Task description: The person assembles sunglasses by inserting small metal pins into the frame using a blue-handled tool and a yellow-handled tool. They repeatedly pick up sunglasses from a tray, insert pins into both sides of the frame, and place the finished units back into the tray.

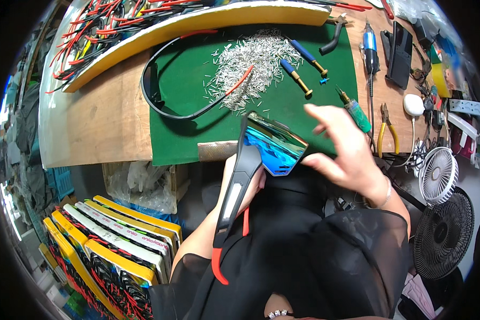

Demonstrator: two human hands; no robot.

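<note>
Wraparound sunglasses point(274, 152) with a blue-green mirrored lens are in my left hand point(255, 184), held just off the table's front edge. One black temple with a red tip points down toward my lap, and most of my left hand is hidden behind it. My right hand point(342, 146) is beside the lens, thumb and fingers apart, holding nothing; whether the thumb touches the lens rim I cannot tell. On the green mat point(181, 141) lies a second black glasses frame point(178, 115) with red tips. Beside it is a pile of small silver pins point(253, 64).
Two blue-handled screwdrivers point(295, 76), a green-handled tool point(356, 113), yellow pliers point(388, 133) and a blue electric screwdriver point(370, 48) lie right of the pile. A yellow-edged tray point(197, 26) of frames stands behind. Fans point(438, 173) are at right, stacked yellow-edged trays point(120, 261) lower left.
</note>
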